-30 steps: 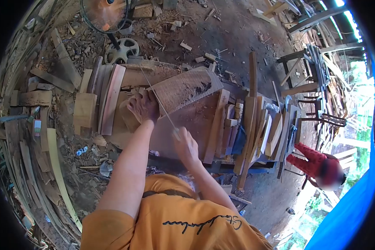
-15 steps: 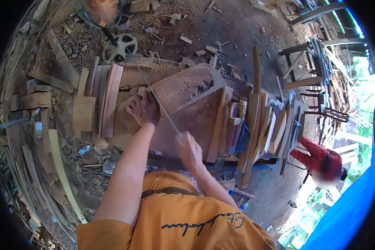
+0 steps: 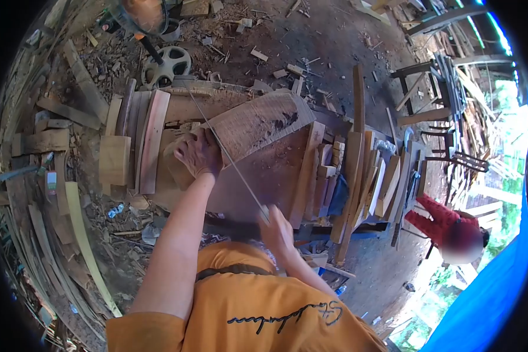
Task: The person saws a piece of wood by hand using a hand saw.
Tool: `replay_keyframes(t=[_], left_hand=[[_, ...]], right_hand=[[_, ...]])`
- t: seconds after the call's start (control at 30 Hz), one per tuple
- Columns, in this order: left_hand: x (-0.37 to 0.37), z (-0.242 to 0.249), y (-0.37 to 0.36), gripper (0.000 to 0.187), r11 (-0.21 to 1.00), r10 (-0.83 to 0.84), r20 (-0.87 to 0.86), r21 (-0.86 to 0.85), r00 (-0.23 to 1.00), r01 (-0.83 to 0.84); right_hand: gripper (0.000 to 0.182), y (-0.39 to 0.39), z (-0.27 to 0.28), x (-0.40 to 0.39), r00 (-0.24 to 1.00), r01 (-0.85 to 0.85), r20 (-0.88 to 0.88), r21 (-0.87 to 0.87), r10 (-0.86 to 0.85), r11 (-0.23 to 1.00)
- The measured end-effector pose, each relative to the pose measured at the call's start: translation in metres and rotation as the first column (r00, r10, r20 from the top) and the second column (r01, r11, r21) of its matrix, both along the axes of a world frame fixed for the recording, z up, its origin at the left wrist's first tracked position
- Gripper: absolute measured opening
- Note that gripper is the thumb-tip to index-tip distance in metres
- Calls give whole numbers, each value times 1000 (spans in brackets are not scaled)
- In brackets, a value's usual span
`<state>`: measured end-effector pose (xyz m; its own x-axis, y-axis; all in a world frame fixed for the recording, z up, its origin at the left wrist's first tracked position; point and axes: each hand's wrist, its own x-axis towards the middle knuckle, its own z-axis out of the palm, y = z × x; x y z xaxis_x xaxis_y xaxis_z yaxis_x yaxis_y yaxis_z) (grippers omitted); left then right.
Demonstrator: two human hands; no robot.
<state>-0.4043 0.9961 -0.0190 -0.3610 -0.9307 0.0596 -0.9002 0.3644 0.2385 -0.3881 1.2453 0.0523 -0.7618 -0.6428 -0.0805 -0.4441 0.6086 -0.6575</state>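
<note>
A wide wooden board (image 3: 258, 124) with a dark rough patch near its far right end lies slanted across the bench (image 3: 246, 182). On the board's near left end, my left hand (image 3: 198, 154) rests with its fingers spread. A long thin saw (image 3: 236, 167) crosses the board just right of that hand, running from the upper left down to my right hand (image 3: 276, 232). The fingers of my right hand are wrapped round the saw's near end, slightly blurred.
Planks (image 3: 152, 141) stand left of the board, and stacked wood pieces (image 3: 328, 176) lie to its right. A fan (image 3: 165, 67) stands beyond the bench. A person in red (image 3: 452, 232) is at the far right. Wood scraps litter the ground.
My right hand has moved down and to the right, towards my body, drawing the saw with it. My left hand stays on the board.
</note>
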Motion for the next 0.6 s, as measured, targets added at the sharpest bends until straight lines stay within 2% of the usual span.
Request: replay_keyframes(t=[0.03,0.13,0.2,0.23,0.3,0.4,0.43,0.5,0.53,0.6], left_hand=[[0,3,-1,34,1000,16,8,12,1000,-16],[2,4,1,33,995,1,8,99,1000,-2],[1,-9,-2,34,995,-24,-55,-97,998,19],[1,-7,-1,34,995,-28,-51,-102,998,22],[2,2,-2,34,1000,-22,-7,18,1000,22],[0,6,3,33,999,-27,-20,-44,999,26],[-2,5,1,33,999,-16,-28,-37,999,15],[2,3,-1,33,968,-252,-54,-37,966,250],[4,3,0,33,969,-246,-48,-28,968,245],[1,8,-2,32,963,-268,-64,-51,961,265]], right_hand=[[20,28,6,10,1000,1,8,85,-2,996],[20,32,21,6,997,8,80,150,-20,989],[21,-2,-3,-6,998,-22,51,6,22,1000],[23,-33,-6,-13,999,-19,46,24,18,1000],[26,-76,-15,-32,998,-69,12,27,69,997],[24,-49,-1,-27,996,-84,17,4,84,996],[23,-31,1,-18,999,-40,-12,4,40,999],[24,-20,17,-17,998,-39,49,38,37,999],[24,-19,24,-15,994,-21,105,61,15,998],[25,-27,20,-12,997,-39,73,81,33,996]])
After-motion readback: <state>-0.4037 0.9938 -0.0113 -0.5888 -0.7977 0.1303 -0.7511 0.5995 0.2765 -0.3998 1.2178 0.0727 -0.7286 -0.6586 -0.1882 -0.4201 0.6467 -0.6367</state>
